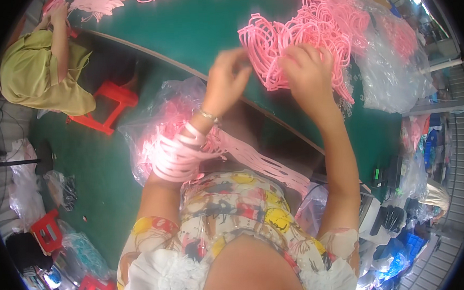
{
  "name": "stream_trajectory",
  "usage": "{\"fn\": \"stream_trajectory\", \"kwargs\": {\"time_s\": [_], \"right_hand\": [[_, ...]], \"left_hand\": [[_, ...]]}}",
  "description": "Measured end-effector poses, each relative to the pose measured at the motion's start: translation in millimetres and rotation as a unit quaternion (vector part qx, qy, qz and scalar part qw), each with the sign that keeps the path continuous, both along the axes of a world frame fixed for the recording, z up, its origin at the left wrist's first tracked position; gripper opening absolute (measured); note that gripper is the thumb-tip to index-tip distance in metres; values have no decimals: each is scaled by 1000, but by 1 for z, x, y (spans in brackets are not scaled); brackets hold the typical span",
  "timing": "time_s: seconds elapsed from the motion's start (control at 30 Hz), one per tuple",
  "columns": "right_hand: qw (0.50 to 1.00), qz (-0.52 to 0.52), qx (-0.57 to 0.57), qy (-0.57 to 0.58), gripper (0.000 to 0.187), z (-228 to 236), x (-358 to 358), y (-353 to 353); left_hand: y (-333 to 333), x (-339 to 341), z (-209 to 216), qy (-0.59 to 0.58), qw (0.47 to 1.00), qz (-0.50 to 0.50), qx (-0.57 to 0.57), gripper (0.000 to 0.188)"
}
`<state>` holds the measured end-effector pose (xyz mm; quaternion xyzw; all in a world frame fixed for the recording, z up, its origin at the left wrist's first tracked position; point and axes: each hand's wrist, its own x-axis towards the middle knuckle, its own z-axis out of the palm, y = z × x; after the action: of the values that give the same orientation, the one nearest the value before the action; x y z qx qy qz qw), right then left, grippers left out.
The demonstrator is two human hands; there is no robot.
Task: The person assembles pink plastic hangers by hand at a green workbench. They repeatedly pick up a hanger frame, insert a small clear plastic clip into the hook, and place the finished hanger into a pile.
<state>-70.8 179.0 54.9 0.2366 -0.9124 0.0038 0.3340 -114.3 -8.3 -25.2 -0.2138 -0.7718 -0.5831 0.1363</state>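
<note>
Bright pink rubbery loops lie in a tangled heap on the green table. At the heap's left edge is my left hand, its thumb and fingers bent and apart, with nothing visible between them. My right hand lies over the heap's near side, its fingers curled in among the loops; its fingertips are partly hidden. Several paler pink bands encircle my left forearm, and a bracelet sits at that wrist. Long pale pink slotted strips stretch across in front of my body.
Clear plastic bags with pink pieces lie at the right of the table and below its edge on the left. Beside a red stool, a person in a green top works at far left. More red stools stand lower left.
</note>
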Motion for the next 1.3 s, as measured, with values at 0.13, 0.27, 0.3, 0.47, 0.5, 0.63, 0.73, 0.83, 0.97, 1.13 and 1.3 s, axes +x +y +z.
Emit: {"fn": "stream_trajectory", "kwargs": {"time_s": [0.13,0.27,0.3,0.47,0.5,0.63,0.73,0.83,0.97,1.13,1.3], "right_hand": [[999,19,-23,-42,13,4,2,27],[995,70,-45,-46,11,6,2,50],[995,75,-51,-50,12,7,2,58],[995,83,-22,-52,17,3,3,101],[994,85,-21,-62,18,2,4,105],[992,94,-9,-87,21,5,9,125],[991,86,-7,-98,25,5,17,133],[993,56,-39,-99,31,5,26,121],[999,6,-38,-33,38,-4,36,100],[992,-26,-94,75,34,-35,71,66],[985,-93,-143,8,35,-70,90,34]], "left_hand": [[13,-36,-2,-10,996,43,78,40],[25,-56,-14,16,999,19,21,42],[28,-56,-16,22,1000,18,-2,43],[42,-23,-9,-68,998,-14,14,40],[41,-15,-3,-84,996,-13,4,38],[48,8,3,-114,992,-45,21,39],[52,22,4,-123,987,-91,39,42],[56,27,-2,-111,987,-81,85,41],[52,29,1,2,999,-19,49,42],[47,31,-7,75,997,16,27,36],[39,35,-4,108,993,-9,37,24]]}}
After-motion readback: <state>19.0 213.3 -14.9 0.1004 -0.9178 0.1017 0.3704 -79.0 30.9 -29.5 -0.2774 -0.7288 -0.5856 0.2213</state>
